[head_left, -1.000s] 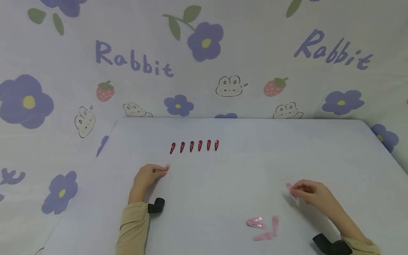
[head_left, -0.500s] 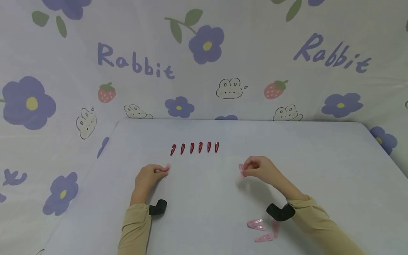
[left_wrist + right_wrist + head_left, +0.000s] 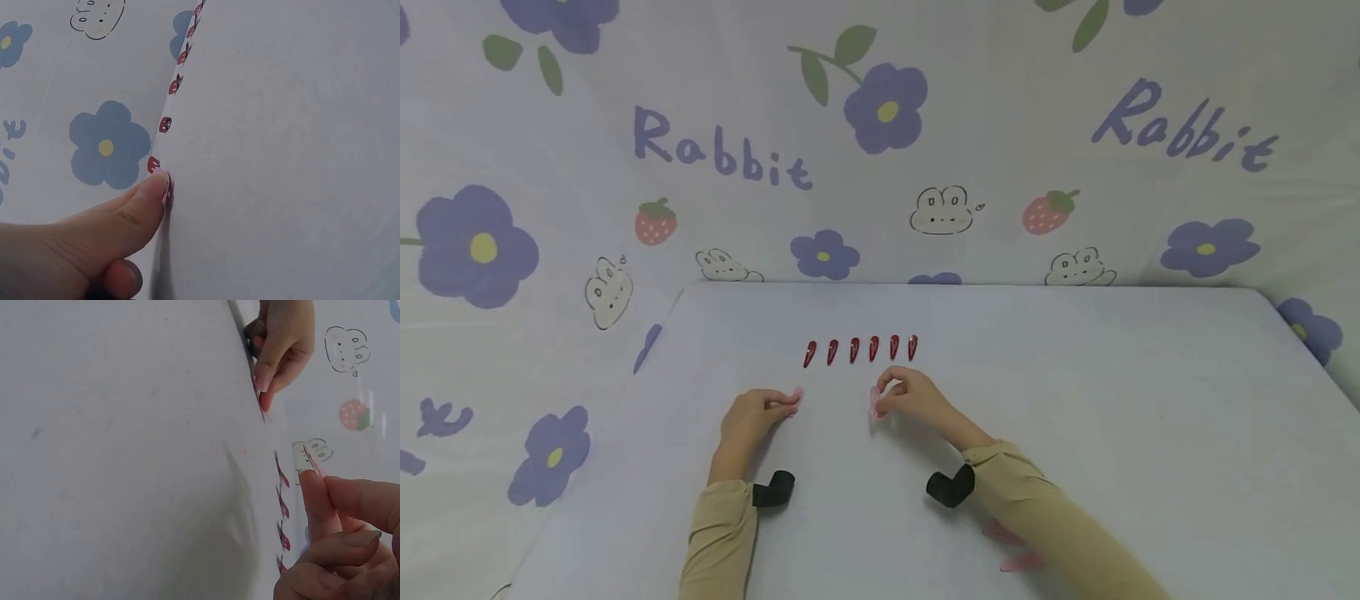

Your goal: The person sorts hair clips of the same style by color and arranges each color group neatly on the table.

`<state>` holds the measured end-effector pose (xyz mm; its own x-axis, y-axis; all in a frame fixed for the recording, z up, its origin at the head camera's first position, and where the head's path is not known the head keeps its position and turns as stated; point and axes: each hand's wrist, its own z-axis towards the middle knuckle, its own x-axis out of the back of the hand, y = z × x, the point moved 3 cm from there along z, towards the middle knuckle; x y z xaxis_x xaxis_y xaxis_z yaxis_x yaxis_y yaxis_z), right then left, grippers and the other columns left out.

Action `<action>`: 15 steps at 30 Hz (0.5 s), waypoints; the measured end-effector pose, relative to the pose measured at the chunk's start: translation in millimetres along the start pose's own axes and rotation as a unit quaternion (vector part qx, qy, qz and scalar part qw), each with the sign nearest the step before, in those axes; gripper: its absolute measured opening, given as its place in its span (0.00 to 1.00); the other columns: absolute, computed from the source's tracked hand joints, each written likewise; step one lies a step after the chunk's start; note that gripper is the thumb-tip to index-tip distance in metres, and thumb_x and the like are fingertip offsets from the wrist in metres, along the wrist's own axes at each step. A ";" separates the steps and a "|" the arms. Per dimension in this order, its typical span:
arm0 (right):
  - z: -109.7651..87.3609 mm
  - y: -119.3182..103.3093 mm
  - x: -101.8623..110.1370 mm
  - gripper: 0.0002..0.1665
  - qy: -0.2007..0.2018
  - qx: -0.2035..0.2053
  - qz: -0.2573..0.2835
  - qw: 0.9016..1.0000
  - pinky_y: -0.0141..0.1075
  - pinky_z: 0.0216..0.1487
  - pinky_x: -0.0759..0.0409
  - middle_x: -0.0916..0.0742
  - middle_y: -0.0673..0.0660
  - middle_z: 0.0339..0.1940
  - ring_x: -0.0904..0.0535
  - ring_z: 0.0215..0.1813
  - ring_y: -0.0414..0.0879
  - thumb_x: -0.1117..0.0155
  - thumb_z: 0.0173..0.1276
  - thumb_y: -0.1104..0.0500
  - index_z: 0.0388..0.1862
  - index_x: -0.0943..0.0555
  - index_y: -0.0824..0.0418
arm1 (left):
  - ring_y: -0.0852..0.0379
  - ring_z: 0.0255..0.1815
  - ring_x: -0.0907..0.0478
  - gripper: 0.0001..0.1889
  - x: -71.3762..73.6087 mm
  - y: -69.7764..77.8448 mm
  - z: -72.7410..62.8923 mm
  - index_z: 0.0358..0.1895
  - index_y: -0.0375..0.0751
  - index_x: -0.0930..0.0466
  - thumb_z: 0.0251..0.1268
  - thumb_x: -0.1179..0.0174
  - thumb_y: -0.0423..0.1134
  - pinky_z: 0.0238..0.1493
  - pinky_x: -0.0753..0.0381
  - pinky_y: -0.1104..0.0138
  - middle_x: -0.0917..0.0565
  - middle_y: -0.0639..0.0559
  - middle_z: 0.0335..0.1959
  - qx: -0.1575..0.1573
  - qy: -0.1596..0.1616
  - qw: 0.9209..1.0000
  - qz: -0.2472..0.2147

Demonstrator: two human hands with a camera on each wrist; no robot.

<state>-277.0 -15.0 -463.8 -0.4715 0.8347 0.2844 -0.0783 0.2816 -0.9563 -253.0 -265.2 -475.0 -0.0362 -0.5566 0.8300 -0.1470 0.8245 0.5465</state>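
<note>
Red hair clips (image 3: pixel 854 351) lie side by side in a row on the white table. Just in front of the row's left end, my left hand (image 3: pixel 749 425) pinches a pink hair clip (image 3: pixel 798 394) between thumb and fingers, close to the tabletop. My right hand (image 3: pixel 917 402) pinches another pink hair clip (image 3: pixel 875 404), held upright in front of the row's right part; in the right wrist view this clip (image 3: pixel 315 464) shows edge-on, off the table. Two more pink hair clips (image 3: pixel 1021 562) are partly visible beside my right forearm, which covers some of that area.
The white table (image 3: pixel 1150 400) has its far edge against a wall cloth (image 3: pixel 1000 108) printed with flowers, rabbits and strawberries. Black wrist mounts (image 3: pixel 951 486) stick out from both sleeves. My right forearm crosses above the table's front part.
My right hand has swept left across the table with its pink hair clip, toward the left hand. The left hand stays nearly still. The right sleeve now covers part of the loose pink clips.
</note>
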 end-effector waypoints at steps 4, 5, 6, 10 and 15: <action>15.9 -1.7 -15.7 0.08 0.010 -0.013 -0.006 1.000 0.34 0.26 0.41 0.17 0.55 0.20 0.29 0.25 0.43 0.37 0.54 0.65 0.33 0.25 0.63 | 0.52 0.33 0.30 0.15 -0.1 0.1 0.5 0.40 0.43 0.16 0.53 0.37 0.47 0.33 0.32 0.60 0.21 0.49 0.32 0.001 0.001 1.000 0.003; 20.0 -2.0 -19.3 0.08 0.014 -0.019 -0.008 1.000 0.33 0.26 0.40 0.17 0.54 0.20 0.30 0.24 0.42 0.36 0.54 0.65 0.33 0.25 0.63 | 0.52 0.33 0.30 0.14 -0.1 0.2 0.7 0.40 0.43 0.16 0.53 0.37 0.47 0.33 0.32 0.60 0.21 0.49 0.32 0.000 0.003 1.000 0.003; 24.1 -2.2 -22.6 0.08 0.018 -0.022 -0.010 1.000 0.33 0.26 0.40 0.17 0.54 0.20 0.30 0.24 0.41 0.36 0.53 0.65 0.32 0.25 0.63 | 0.53 0.33 0.30 0.14 -0.1 0.4 1.1 0.40 0.43 0.16 0.53 0.37 0.47 0.33 0.32 0.61 0.21 0.49 0.32 -0.001 0.004 1.000 0.004; 39.3 -4.6 -35.4 0.07 0.035 -0.032 -0.030 0.998 0.32 0.24 0.39 0.18 0.52 0.19 0.33 0.21 0.40 0.36 0.52 0.65 0.30 0.24 0.62 | 0.53 0.31 0.31 0.14 -1.0 -0.2 2.7 0.39 0.43 0.16 0.52 0.36 0.46 0.31 0.34 0.62 0.22 0.51 0.29 0.003 0.006 1.000 -0.002; 50.6 -5.6 -50.5 0.06 0.051 -0.017 -0.044 0.998 0.31 0.23 0.36 0.18 0.52 0.18 0.32 0.19 0.39 0.36 0.51 0.66 0.28 0.24 0.63 | 0.54 0.30 0.31 0.12 -1.2 -1.2 1.7 0.37 0.44 0.15 0.51 0.35 0.45 0.30 0.35 0.63 0.22 0.52 0.27 0.010 0.009 1.000 -0.018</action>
<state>-297.2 -82.7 -476.3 -0.3724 0.8496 0.3736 -0.0853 0.3695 -0.9253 -254.4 -265.7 -476.8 -0.0129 -0.5834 0.8121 -0.1682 0.8019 0.5734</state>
